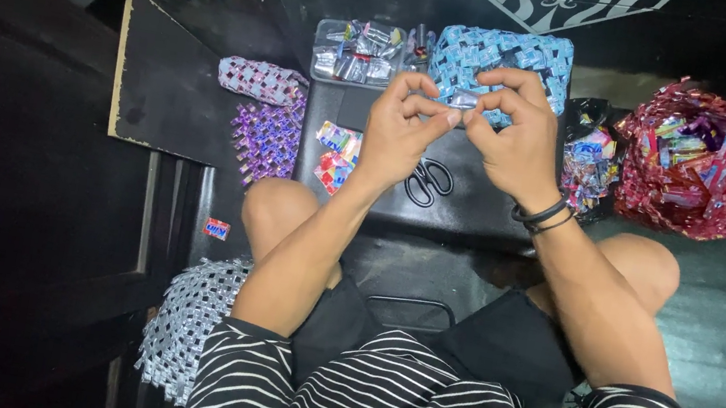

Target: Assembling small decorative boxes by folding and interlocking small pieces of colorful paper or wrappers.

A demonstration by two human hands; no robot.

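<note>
Centrally, clear tray of folded wrappers, red woven basket of wrappers

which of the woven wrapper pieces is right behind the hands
The blue woven piece, lying just beyond both hands at the top of the black case. The purple one lies off to the left, the silver one by the knee, and the red basket far right.
</note>
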